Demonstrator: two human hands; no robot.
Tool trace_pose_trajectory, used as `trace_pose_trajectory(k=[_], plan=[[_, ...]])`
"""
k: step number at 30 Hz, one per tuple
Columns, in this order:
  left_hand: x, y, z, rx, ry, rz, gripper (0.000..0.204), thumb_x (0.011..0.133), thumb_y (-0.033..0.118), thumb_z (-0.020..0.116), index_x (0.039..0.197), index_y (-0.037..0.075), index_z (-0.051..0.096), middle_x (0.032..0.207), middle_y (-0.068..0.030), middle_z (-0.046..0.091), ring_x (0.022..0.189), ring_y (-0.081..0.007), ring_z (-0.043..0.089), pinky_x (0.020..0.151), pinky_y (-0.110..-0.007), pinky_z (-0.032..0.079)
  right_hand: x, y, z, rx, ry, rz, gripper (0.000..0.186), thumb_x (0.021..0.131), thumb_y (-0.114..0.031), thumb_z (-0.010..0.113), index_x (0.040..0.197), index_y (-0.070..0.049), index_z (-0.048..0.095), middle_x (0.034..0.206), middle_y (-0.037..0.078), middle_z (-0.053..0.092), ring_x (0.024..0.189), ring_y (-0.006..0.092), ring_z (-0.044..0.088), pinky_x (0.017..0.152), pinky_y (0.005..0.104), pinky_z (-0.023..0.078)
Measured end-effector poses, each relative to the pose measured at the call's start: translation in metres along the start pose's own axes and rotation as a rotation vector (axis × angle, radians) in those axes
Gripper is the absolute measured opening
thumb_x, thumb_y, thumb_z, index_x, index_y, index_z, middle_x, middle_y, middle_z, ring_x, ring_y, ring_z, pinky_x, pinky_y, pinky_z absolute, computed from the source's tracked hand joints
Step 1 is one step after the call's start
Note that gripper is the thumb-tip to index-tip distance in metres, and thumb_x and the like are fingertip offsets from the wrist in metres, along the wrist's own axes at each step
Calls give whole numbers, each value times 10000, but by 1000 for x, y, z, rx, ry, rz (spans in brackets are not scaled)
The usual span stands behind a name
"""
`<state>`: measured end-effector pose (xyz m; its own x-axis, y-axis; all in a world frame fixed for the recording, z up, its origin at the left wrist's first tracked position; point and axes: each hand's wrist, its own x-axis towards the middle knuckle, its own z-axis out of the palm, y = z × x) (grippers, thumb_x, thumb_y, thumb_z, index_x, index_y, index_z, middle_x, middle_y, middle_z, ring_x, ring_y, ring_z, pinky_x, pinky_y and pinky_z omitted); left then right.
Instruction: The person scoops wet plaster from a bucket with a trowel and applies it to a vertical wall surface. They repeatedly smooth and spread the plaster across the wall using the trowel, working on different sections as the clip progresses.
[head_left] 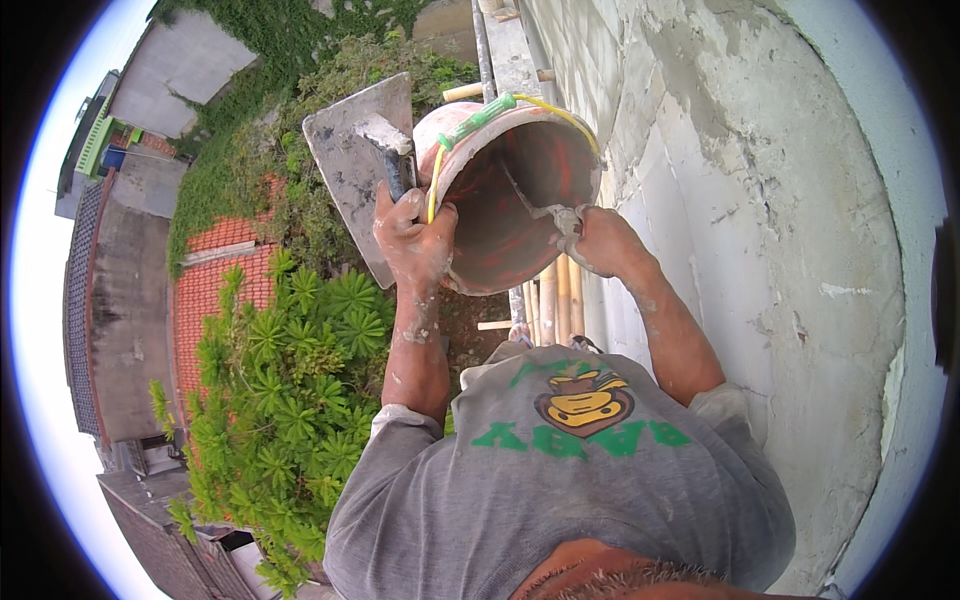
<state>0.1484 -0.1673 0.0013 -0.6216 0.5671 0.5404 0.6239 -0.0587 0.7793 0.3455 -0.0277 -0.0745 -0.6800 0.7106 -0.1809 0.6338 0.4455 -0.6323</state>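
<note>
My left hand (415, 235) is closed round the dark handle of a rectangular plastering trowel (345, 150), whose cement-smeared blade stands to the left. The same hand also presses against the rim of a bucket (590, 165), next to its yellow bail with a green grip (478, 122). The bucket is tipped so that its mouth faces me, and grey residue coats the inside. At the right side of the mouth, my right hand (610, 243) is closed on a cement-caked hand trowel (560, 215). Its thin blade reaches into the bucket, seen nearly edge-on.
A patchy plastered wall (770, 250) rises close on my right. Bamboo poles (563, 300) and a scaffold pole (484, 50) stand below and beyond the bucket. Far down on the left are leafy plants (300, 380), an orange tiled roof (215, 310) and neighbouring buildings.
</note>
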Motion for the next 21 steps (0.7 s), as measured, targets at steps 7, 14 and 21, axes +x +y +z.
trace_pose_trajectory(k=[7, 14, 21], plan=[[-1, 3, -6, -9, -66, 11, 147, 639, -39, 692, 776, -51, 639, 931, -102, 571, 767, -198, 569, 708, -303, 444, -4, -20, -28, 235, -292, 131, 352, 762, -284, 728, 804, 41, 600, 570, 109, 538, 418, 198, 524, 403, 356, 428], [7, 3, -13, -114, -160, -60, 129, 635, -51, 695, 751, -35, 638, 908, -58, 550, 778, -157, 545, 705, -284, 426, 10, -24, -48, 205, -501, 83, 282, 743, -217, 725, 798, 23, 589, 544, 68, 520, 397, 165, 509, 350, 328, 395], [16, -18, -24, -83, -171, -122, 132, 627, 17, 716, 707, -16, 617, 873, -6, 519, 744, -101, 498, 658, -256, 402, 16, -21, -30, 284, -607, 22, 264, 756, -221, 724, 806, 5, 599, 551, 53, 536, 391, 143, 500, 334, 300, 395]])
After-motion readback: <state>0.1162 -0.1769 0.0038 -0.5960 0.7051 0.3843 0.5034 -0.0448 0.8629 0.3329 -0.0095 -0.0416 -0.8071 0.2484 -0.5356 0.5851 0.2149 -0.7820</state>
